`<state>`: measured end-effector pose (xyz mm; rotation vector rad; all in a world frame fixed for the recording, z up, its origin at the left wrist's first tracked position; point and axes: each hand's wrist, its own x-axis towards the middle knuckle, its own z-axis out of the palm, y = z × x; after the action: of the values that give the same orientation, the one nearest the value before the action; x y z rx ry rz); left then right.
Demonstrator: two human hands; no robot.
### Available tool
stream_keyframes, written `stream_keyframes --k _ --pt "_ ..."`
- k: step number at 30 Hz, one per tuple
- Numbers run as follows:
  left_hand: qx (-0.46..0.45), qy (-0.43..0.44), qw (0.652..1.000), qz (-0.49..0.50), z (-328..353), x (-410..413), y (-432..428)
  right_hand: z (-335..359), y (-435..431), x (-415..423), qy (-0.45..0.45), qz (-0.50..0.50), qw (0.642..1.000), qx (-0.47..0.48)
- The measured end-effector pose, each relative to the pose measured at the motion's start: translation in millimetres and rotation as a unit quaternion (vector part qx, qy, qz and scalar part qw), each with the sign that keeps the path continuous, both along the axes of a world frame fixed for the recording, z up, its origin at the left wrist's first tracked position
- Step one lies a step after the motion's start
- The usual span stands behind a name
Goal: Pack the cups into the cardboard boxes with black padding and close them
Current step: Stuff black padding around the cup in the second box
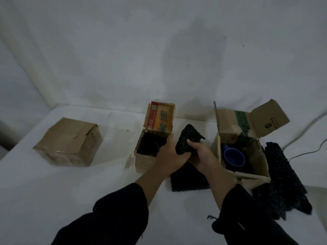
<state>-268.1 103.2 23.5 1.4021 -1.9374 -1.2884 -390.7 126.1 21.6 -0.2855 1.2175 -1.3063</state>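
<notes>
Dark sleeves [109, 214] run in from 6 o'clock, and both my hands meet mid-surface between the two open boxes.
- Left hand [169, 154]: fingers curled round the lower end of a folded black padding piece [187, 140], thumb up by the middle box's rim.
- Right hand [201, 154]: pinches the same piece from its 3 o'clock side. Both hands grip it, and it is held off the surface.
- Middle box [145, 163]: at 9 o'clock of the hands, printed lid flap in red and yellow standing up at 12. A dark cup [149, 147] sits upright inside with dark lining around it; I can't make out details in there.
- Right box [216, 147]: at 3 o'clock of the hands, flaps open, green print on the lid. A blue cup [234, 156] is inside, mouth up, handle toward 10 o'clock.
- Closed box [70, 142]: plain cardboard, taped, tilted, well apart at 9 o'clock of the middle box.
- Flat padding sheet [187, 181]: lies on the white surface [53, 191] under my wrists, at 6 o'clock of the held piece.
- Padding strips [283, 174]: lie against the right box's 3 o'clock side and run down toward 5.
- Thin cable [300, 154]: on the surface at 3 o'clock, beyond the strips.
</notes>
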Motion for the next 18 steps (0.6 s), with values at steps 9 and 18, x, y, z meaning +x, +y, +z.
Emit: stream_keyframes --k 9,18 --pt "-0.097 -0.146 0.979 -0.105 8.2 3.4 -23.7 14.6 -11.1 -18.6 0.304 0.057 0.951 -0.009" --pt "-0.271 -0.292 0.880 -0.257 14.1 5.0 -42.5 16.3 -23.2 -45.1 0.718 0.301 0.618 -0.109"
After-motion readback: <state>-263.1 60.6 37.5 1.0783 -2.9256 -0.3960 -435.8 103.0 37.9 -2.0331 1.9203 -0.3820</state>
